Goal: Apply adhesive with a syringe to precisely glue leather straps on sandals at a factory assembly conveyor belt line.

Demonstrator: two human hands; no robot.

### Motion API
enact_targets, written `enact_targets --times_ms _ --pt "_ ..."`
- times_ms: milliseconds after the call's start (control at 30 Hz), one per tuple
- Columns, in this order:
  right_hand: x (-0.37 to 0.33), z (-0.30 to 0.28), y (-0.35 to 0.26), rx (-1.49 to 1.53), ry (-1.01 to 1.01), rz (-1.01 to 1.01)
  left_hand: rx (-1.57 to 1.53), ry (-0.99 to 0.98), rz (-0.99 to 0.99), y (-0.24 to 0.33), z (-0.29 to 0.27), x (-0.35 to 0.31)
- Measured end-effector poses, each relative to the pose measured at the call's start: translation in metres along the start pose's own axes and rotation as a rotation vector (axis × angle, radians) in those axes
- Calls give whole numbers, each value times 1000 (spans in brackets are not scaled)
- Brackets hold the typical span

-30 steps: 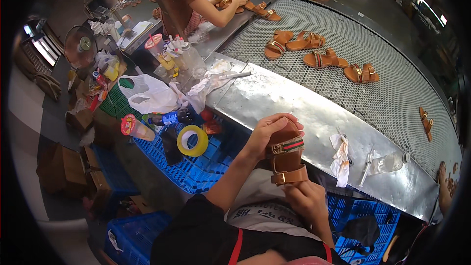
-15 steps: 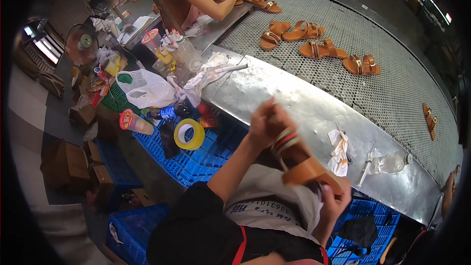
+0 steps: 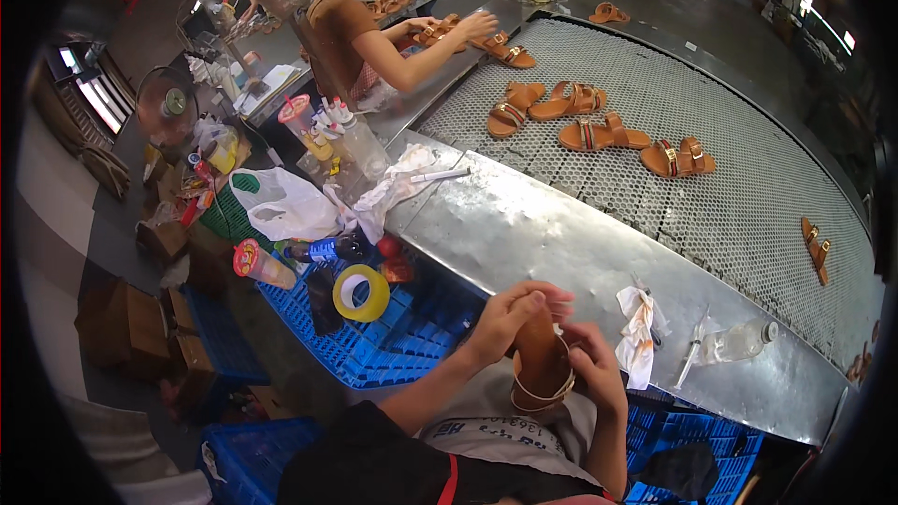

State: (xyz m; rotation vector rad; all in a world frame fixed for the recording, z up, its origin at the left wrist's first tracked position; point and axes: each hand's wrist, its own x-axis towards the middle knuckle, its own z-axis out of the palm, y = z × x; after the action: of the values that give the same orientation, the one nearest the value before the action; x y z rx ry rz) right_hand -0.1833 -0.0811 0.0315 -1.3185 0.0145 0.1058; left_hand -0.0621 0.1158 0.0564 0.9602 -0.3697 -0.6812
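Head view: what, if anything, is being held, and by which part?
A sandal: the left grip holds its upper end. The right grip touches its side; whether it holds, I cannot tell.

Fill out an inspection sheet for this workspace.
Surface: scuffed metal ledge beside mesh bed; stained cloth, syringe-like tool and clear bottle on ledge.
Sandals: brown sandal in hand; other sandals on the mesh bed.
Clutter: tape roll, lidded cup and white plastic bag around the blue crate.
Hands: left hand grips the sandal's upper end; right hand at its side.
Cables: nothing clearly seen.
Surroundings: co-worker beyond; fan, cardboard boxes at left.
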Motion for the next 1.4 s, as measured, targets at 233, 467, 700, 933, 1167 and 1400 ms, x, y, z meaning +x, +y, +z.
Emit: enact_targets --times_ms 233,467,700,933,1167,1400 --pt "-68 0 53 15 -144 139 -22 97 103 -18 -5 -21" --pt "-78 15 33 158 -98 309 -79 -135 -2 13 5 54" --pt "0 16 -15 307 561 -370 155 -95 -159 -12 12 92" --pt "-42 19 -36 187 284 37 330 -25 -311 -46 -20 77" --pt "-198 -170 -83 219 -146 -807 481 53 -244 -45 -11 70" --pt "-207 -501 -122 67 819 -602 523 174 -250 -40 6 71"
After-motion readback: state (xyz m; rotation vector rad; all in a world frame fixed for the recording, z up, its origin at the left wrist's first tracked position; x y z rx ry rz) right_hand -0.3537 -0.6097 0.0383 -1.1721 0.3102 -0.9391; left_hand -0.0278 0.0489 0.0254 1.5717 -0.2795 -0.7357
